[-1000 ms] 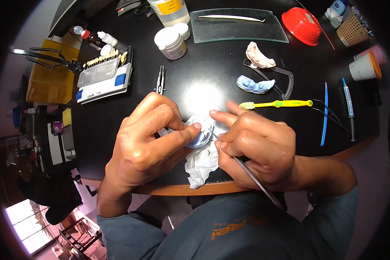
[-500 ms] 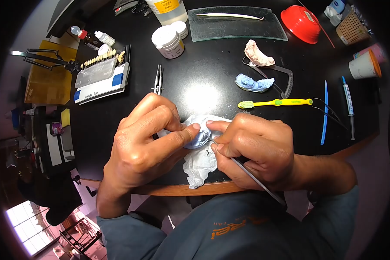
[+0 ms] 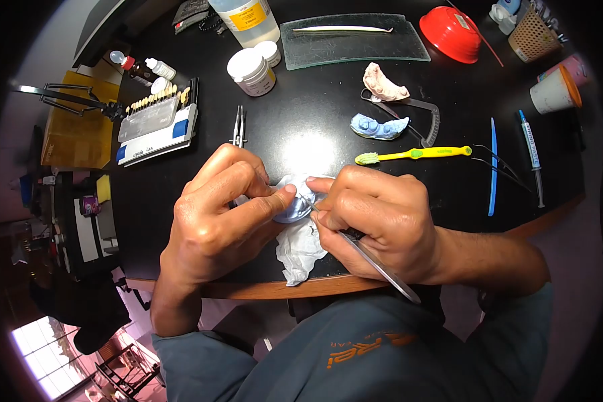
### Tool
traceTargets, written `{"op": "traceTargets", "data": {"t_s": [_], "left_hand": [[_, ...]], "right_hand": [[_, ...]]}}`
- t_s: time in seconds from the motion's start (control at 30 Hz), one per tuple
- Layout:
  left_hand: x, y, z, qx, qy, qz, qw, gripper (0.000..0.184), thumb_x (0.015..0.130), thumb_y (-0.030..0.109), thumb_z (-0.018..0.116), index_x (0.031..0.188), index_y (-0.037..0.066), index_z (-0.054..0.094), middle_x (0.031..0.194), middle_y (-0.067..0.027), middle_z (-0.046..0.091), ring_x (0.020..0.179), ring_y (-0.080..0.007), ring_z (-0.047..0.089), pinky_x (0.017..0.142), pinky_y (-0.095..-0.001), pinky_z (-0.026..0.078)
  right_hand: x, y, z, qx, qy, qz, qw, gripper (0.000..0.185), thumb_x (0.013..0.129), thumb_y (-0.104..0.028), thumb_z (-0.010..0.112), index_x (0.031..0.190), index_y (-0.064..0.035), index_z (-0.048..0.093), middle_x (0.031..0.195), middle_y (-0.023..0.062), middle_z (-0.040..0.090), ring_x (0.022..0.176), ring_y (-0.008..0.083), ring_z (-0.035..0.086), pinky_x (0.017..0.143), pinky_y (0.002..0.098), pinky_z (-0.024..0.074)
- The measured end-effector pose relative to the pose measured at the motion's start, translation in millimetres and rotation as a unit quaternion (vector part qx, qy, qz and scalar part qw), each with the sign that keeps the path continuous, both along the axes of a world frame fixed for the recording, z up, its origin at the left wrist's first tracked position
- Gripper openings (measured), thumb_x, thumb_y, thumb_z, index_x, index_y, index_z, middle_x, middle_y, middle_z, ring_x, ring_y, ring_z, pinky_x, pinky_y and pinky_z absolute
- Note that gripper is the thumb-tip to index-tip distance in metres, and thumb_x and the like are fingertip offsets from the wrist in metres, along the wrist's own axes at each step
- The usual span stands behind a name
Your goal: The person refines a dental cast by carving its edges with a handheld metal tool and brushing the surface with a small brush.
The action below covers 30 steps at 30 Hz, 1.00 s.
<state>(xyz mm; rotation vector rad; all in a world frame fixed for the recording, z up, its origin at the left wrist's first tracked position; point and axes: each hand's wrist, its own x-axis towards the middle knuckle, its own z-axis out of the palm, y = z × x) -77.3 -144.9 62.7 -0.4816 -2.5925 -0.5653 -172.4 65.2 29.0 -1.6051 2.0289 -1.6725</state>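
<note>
Near the table's front edge, my left hand [image 3: 221, 218] is closed on a light-blue dental cast [image 3: 292, 213], its thumb on top. Much of the cast is hidden by my fingers. My right hand [image 3: 382, 221] grips a slim metal carving tool [image 3: 380, 266] like a pen; its tip meets the cast, though the exact contact point is too small to tell. The right index finger reaches the cast's far side. Under the cast lies a crumpled white tissue [image 3: 300, 258], hanging toward the wooden edge.
Beyond my hands lie a second blue cast [image 3: 380, 127], a pinkish cast [image 3: 384, 83], a yellow toothbrush [image 3: 415, 154], tweezers [image 3: 239, 124] and a syringe [image 3: 532, 151]. A shade guide [image 3: 157, 127] stands left; a glass slab [image 3: 355, 50] and red bowl [image 3: 451, 37] are at the back.
The whole view has shifted slightly, the table things now appearing further left. The carving tool has turned a little in my right hand, its handle showing broader. Both hands keep their hold.
</note>
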Motion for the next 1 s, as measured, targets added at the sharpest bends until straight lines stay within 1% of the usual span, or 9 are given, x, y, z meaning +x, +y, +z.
{"op": "traceTargets", "data": {"t_s": [0.23, 0.4, 0.5, 0.6, 0.7, 0.8, 0.9, 0.97, 1.0], "left_hand": [[0, 0, 0, -0.004, 0.003, -0.004, 1.0, 0.033, 0.057, 0.001, 0.094, 0.088, 0.006, 0.081, 0.071, -0.0019, 0.058, 0.076, -0.0213, 0.065, 0.062, -0.0323, 0.052], [-2, 1, 0, 0.008, 0.009, -0.003, 1.0, 0.032, 0.058, 0.001, 0.094, 0.087, 0.006, 0.081, 0.071, -0.0018, 0.057, 0.076, -0.0215, 0.065, 0.062, -0.0324, 0.052], [-2, -3, 0, 0.006, 0.008, -0.024, 1.0, 0.032, 0.063, -0.002, 0.092, 0.091, 0.005, 0.079, 0.076, -0.0035, 0.056, 0.078, -0.0213, 0.063, 0.06, -0.0346, 0.051], [-2, -2, 1, 0.017, -0.002, -0.023, 1.0, 0.031, 0.064, -0.002, 0.092, 0.09, 0.005, 0.079, 0.076, -0.0032, 0.056, 0.077, -0.0212, 0.063, 0.061, -0.0347, 0.051], [-1, -3, 0, 0.019, -0.001, -0.009, 1.0, 0.035, 0.057, 0.0, 0.095, 0.088, 0.008, 0.082, 0.071, -0.0008, 0.057, 0.075, -0.0211, 0.065, 0.061, -0.0326, 0.052], [-2, -4, -3, 0.014, 0.009, -0.013, 1.0, 0.036, 0.056, 0.002, 0.095, 0.089, 0.008, 0.082, 0.072, -0.0008, 0.058, 0.075, -0.021, 0.065, 0.061, -0.0324, 0.052], [-3, -4, -5, 0.019, 0.012, -0.023, 0.999, 0.036, 0.056, 0.003, 0.096, 0.088, 0.008, 0.082, 0.072, -0.0011, 0.058, 0.075, -0.0212, 0.065, 0.06, -0.0325, 0.052], [-2, -3, -2, 0.014, 0.005, -0.006, 1.0, 0.036, 0.055, 0.003, 0.096, 0.088, 0.008, 0.082, 0.072, -0.0011, 0.058, 0.075, -0.0212, 0.065, 0.06, -0.0328, 0.052], [-1, -3, -2, 0.012, 0.003, 0.007, 1.0, 0.036, 0.055, 0.003, 0.096, 0.088, 0.008, 0.082, 0.072, -0.0011, 0.058, 0.075, -0.0213, 0.065, 0.06, -0.0329, 0.052]], "right_hand": [[-1, -3, -2, 0.005, 0.008, 0.01, 1.0, 0.017, 0.077, 0.013, 0.076, 0.08, 0.0018, 0.063, 0.075, 0.0113, 0.061, 0.069, 0.0243, 0.072, 0.084, 0.0377, 0.0675], [-3, -5, -1, 0.002, 0.012, 0.013, 1.0, 0.017, 0.077, 0.013, 0.075, 0.08, 0.0017, 0.062, 0.076, 0.0121, 0.061, 0.071, 0.0265, 0.073, 0.084, 0.0377, 0.0669], [-4, -4, 1, 0.019, 0.016, 0.01, 1.0, 0.018, 0.077, 0.013, 0.075, 0.079, 0.0013, 0.062, 0.076, 0.0118, 0.062, 0.075, 0.028, 0.075, 0.084, 0.0374, 0.0666], [-8, -3, -1, -0.002, 0.016, 0.02, 1.0, 0.017, 0.077, 0.013, 0.075, 0.079, 0.0011, 0.063, 0.076, 0.0117, 0.062, 0.08, 0.0291, 0.077, 0.085, 0.0376, 0.066], [-8, -3, 0, 0.005, -0.003, 0.026, 1.0, 0.017, 0.077, 0.012, 0.075, 0.079, 0.0006, 0.064, 0.077, 0.012, 0.063, 0.085, 0.0308, 0.079, 0.088, 0.0404, 0.0649], [-9, -2, 0, 0.0, 0.009, 0.031, 0.999, 0.016, 0.076, 0.011, 0.076, 0.08, 0.0003, 0.065, 0.077, 0.0119, 0.064, 0.085, 0.0311, 0.079, 0.094, 0.0433, 0.0632], [-13, -4, -9, 0.02, -0.001, 0.032, 0.999, 0.017, 0.076, 0.01, 0.077, 0.079, -0.0005, 0.065, 0.077, 0.0112, 0.065, 0.085, 0.0316, 0.079, 0.099, 0.0453, 0.0614], [-11, -4, -6, -0.012, 0.007, 0.02, 1.0, 0.017, 0.076, 0.013, 0.075, 0.078, 0.0008, 0.064, 0.075, 0.0105, 0.064, 0.073, 0.0259, 0.073, 0.098, 0.0468, 0.063], [-12, -5, -5, -0.031, 0.003, 0.025, 0.999, 0.017, 0.076, 0.014, 0.074, 0.078, 0.0011, 0.064, 0.074, 0.0105, 0.064, 0.071, 0.0242, 0.071, 0.098, 0.0472, 0.0636]]}}
